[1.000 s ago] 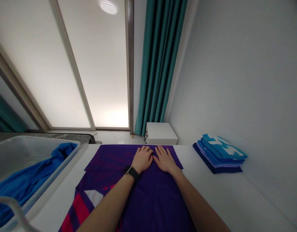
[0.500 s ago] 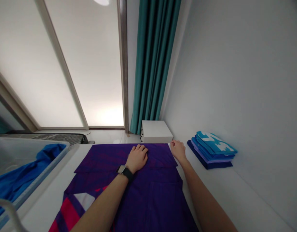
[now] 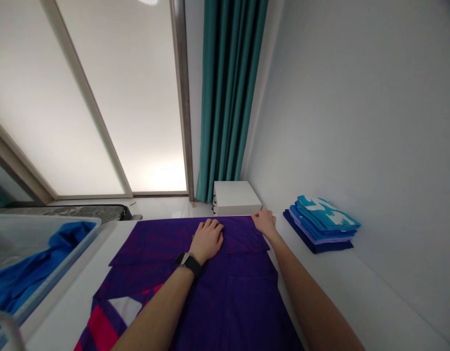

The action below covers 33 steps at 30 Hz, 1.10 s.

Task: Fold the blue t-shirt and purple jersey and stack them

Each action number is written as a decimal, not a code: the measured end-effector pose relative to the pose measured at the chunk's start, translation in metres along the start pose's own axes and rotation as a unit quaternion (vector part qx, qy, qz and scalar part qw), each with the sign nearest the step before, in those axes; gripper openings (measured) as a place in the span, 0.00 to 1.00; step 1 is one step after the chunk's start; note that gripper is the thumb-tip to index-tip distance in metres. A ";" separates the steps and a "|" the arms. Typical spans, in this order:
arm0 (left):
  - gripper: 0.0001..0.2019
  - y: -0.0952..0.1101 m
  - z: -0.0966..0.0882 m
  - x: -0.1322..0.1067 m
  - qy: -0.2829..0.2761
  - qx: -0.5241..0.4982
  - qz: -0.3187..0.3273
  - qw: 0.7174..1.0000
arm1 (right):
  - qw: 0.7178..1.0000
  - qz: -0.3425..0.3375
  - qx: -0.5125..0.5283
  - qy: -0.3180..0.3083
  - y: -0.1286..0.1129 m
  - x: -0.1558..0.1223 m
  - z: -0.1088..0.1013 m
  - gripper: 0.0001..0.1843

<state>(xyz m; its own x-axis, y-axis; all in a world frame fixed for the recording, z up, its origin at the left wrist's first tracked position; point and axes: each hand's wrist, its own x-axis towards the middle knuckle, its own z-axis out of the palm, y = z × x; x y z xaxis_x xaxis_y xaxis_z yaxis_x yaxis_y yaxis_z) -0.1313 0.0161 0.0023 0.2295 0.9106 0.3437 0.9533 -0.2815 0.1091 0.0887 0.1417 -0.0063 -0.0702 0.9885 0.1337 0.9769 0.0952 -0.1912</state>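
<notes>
A purple shirt [image 3: 246,297] lies spread over the white table, with pink and white patches at its lower left. Its far part forms a straight folded band. My left hand [image 3: 207,240], with a dark-strapped watch on the wrist, rests palm down on this band, fingers stretched out. At the band's far right corner, my right hand [image 3: 264,223] is closed, its fingertips pinching the cloth edge. Part of the shirt is hidden under my left forearm.
Folded clothes [image 3: 322,224] in blue, lilac and navy are stacked right, by the wall. On the left stands a clear plastic tub [image 3: 69,265] holding blue cloth [image 3: 38,265]. A white cabinet [image 3: 237,195] stands beyond the table's far edge, before a teal curtain [image 3: 230,97].
My right hand has shifted slightly left along the far edge, onto the shirt's corner. My left hand stays flat in place. The view has turned very slightly.
</notes>
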 end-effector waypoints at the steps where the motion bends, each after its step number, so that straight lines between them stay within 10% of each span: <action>1: 0.13 0.000 -0.001 0.000 -0.003 0.000 0.000 1.000 | 1.000 -0.001 0.000 0.001 0.000 0.000 0.001 0.19; 15: 0.21 -0.001 0.007 0.000 -0.032 -0.031 0.018 0.999 | 0.999 -0.029 -0.024 0.031 -0.007 -0.014 -0.005 0.16; 33: 0.21 -0.002 0.006 0.001 -0.044 -0.024 0.009 0.999 | 0.987 -0.022 -0.091 -0.128 0.011 -0.076 -0.042 0.28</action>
<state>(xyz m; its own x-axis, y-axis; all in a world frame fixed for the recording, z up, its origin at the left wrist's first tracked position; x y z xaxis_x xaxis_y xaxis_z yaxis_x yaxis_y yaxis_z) -0.1318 0.0195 -0.0036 0.2651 0.9274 0.2638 0.9389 -0.3106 0.1481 0.1128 0.0629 0.0220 -0.1388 0.9835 -0.1160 0.9903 0.1387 -0.0095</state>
